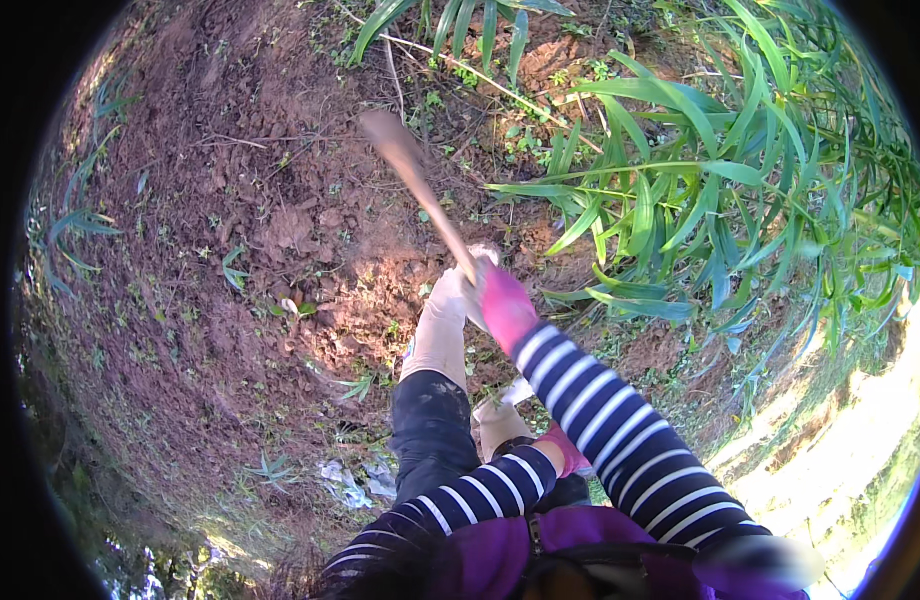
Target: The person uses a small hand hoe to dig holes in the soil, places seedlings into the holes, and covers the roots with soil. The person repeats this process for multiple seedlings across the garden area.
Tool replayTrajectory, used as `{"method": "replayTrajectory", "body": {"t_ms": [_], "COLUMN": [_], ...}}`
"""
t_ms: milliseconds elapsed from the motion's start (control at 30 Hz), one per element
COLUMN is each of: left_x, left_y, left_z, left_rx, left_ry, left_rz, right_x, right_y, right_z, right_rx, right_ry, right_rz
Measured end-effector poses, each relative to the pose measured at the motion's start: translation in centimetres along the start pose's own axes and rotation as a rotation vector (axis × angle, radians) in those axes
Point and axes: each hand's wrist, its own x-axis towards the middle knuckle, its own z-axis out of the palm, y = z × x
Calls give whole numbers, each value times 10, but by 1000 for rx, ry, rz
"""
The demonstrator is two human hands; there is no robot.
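Observation:
My right hand (501,300), in a pink and grey work glove, is closed around a long wooden tool handle (436,206). The handle slants up and left over reddish soil, and its blurred far end (388,129) does not show what kind of tool it is. Close to my body, my left hand (568,450), in a pink glove, lies partly behind my right forearm. Its fingers are hidden, so I cannot tell whether it holds anything. Both sleeves are striped navy and white.
Long-leaved green plants (655,202) grow densely on the right, with more leaves at the top. Loose reddish soil (280,217) with small weeds lies to the left. My muddy boot (441,322) stands below the handle. Crumpled plastic (347,484) lies beside my leg.

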Motion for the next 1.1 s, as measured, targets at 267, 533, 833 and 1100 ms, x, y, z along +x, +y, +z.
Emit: {"method": "replayTrajectory", "body": {"t_ms": [267, 533, 833, 1100], "left_x": [-6, 3, 12, 8], "left_y": [10, 14, 23, 22], "left_z": [6, 16, 19, 11], "left_rx": [-7, -56, -91, -90], "left_ry": [-10, 57, 83, 87], "left_rz": [1, 13, 55, 53], "right_x": [-51, -28, -31, 23], "right_y": [66, 45, 16, -10], "right_z": [-4, 19, -5, 36], "right_rx": [-15, 152, 43, 20], "right_ry": [134, 216, 133, 67], "right_rz": [-74, -145, -109, -16]}}
